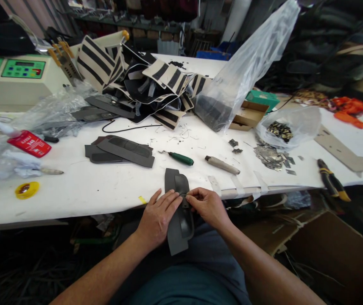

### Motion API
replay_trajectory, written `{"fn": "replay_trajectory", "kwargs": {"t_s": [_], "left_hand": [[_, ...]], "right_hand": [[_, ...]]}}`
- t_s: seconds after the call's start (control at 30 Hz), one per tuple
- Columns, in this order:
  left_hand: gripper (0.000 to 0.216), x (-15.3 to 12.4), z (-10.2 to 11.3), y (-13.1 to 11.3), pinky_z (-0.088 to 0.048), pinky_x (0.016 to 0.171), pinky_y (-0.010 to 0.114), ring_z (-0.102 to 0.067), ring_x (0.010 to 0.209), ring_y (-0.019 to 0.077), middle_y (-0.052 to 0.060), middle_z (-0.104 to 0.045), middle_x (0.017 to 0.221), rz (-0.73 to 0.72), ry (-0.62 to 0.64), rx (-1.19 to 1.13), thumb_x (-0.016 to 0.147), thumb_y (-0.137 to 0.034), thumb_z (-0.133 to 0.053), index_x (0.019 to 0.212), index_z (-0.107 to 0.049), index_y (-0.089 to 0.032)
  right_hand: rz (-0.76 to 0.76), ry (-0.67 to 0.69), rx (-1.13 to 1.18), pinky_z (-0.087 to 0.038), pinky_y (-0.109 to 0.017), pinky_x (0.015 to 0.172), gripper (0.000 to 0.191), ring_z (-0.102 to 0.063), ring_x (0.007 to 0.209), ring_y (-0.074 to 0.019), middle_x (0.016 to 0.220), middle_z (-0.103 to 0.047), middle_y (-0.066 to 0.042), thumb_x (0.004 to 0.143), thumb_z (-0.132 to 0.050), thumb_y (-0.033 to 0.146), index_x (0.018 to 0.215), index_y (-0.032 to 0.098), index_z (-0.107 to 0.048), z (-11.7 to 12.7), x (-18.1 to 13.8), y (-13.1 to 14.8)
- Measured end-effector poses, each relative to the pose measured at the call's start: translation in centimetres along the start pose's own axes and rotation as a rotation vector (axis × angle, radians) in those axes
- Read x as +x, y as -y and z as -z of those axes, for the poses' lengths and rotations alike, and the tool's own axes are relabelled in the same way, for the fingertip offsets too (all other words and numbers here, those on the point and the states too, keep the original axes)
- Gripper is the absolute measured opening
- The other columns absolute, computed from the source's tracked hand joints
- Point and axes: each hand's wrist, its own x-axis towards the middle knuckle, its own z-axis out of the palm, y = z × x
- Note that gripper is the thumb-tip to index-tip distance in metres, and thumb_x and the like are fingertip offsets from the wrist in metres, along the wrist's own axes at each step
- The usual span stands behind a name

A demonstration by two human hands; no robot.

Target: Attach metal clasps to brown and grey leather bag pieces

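Head camera: at the near edge of a cluttered desk [105, 186], a seated person works a long dark grey strap [177, 239] that hangs from the desk edge down over the lap. The left hand [157, 216] lies flat on the strap's left side, its grip loose, fingers stretched out and pressing on the material rather than closed round it. The right hand [208, 205] meets it from the right, its grip closed to a pinch, curled fingertips nipping the strap at its middle; what lies under the fingertips is too small to tell.

Just beyond the hands lie a green-handled awl [181, 159] and, to its right, a knife [222, 165] with a pale handle. To the left of them sits a stack of grey pieces [121, 150]. A yellow tape roll [26, 189] and a red-labelled bottle [29, 143] lie at the near left. At the right are a scatter of metal bits [270, 156] and black-and-yellow pliers [332, 181] near the desk edge.

Farther back stand a small bag of metal parts [288, 127], an open cardboard box [248, 115] and a tall clear plastic bag [248, 63]. A heap of black-and-cream striped pieces [149, 84] fills the middle, with a machine [16, 78] bearing a green panel at the far left.
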Motion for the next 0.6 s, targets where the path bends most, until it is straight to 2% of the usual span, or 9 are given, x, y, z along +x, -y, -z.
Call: {"fn": "replay_trajectory", "kwargs": {"t_s": [0.17,0.3,0.4,0.43,0.5,0.6], "left_hand": [[0.046,-0.1,0.0,0.2,-0.033,0.123,0.054,-0.053,0.142,0.0281,0.011,-0.061,0.149,-0.016,0.023,0.014,0.100,-0.021,-0.050,0.145,-0.058,-0.023],[0.044,-0.1,0.0,0.1,-0.034,0.122,0.056,-0.053,0.142,0.0300,0.013,-0.061,0.149,-0.025,0.042,0.041,0.099,-0.021,-0.053,0.142,-0.062,-0.025],[0.042,0.1,0.3,-0.1,-0.033,0.122,0.056,-0.052,0.143,0.0302,0.013,-0.061,0.148,-0.012,0.062,0.046,0.099,-0.020,-0.053,0.140,-0.063,-0.024],[0.042,0.2,0.4,-0.2,-0.032,0.122,0.056,-0.052,0.143,0.0305,0.013,-0.060,0.149,-0.009,0.074,0.045,0.099,-0.020,-0.053,0.140,-0.063,-0.024],[0.042,0.3,0.7,-0.3,-0.032,0.122,0.055,-0.051,0.143,0.0308,0.013,-0.056,0.155,-0.008,0.097,0.044,0.098,-0.021,-0.056,0.140,-0.063,-0.024],[0.042,0.5,0.9,-0.2,-0.033,0.121,0.054,-0.052,0.143,0.0307,0.013,-0.049,0.160,-0.015,0.100,0.045,0.097,-0.024,-0.058,0.139,-0.064,-0.024]], "right_hand": [[0.020,-0.027,-0.080,-0.047,-0.025,0.053,0.016,-0.062,0.058,-0.0157,0.069,-0.069,0.000,0.083,-0.069,0.036,0.086,0.021,-0.073,-0.4,0.2,-0.3],[0.059,-0.040,-0.117,-0.045,-0.024,0.052,0.020,-0.060,0.055,-0.0151,0.064,-0.065,0.004,0.084,-0.069,0.034,0.100,0.023,-0.069,-0.7,0.2,-0.7],[0.119,-0.036,-0.161,-0.047,-0.026,0.054,0.016,-0.060,0.056,-0.0155,0.065,-0.066,0.003,0.086,-0.067,0.035,0.096,0.023,-0.068,0.5,0.4,-0.2],[0.155,-0.086,-0.196,-0.049,-0.028,0.057,0.016,-0.061,0.058,-0.0164,0.068,-0.067,0.002,0.087,-0.066,0.037,0.094,0.023,-0.069,1.4,0.6,0.1],[0.271,-0.275,-0.308,-0.053,-0.032,0.064,0.020,-0.064,0.066,-0.0192,0.079,-0.071,-0.003,0.088,-0.067,0.040,0.096,0.022,-0.071,3.8,1.7,0.7],[0.496,-0.537,-0.560,-0.056,-0.042,0.085,0.028,-0.067,0.098,-0.0278,0.113,-0.072,-0.012,0.089,-0.067,0.041,0.109,0.022,-0.072,8.2,4.7,1.0]]}}
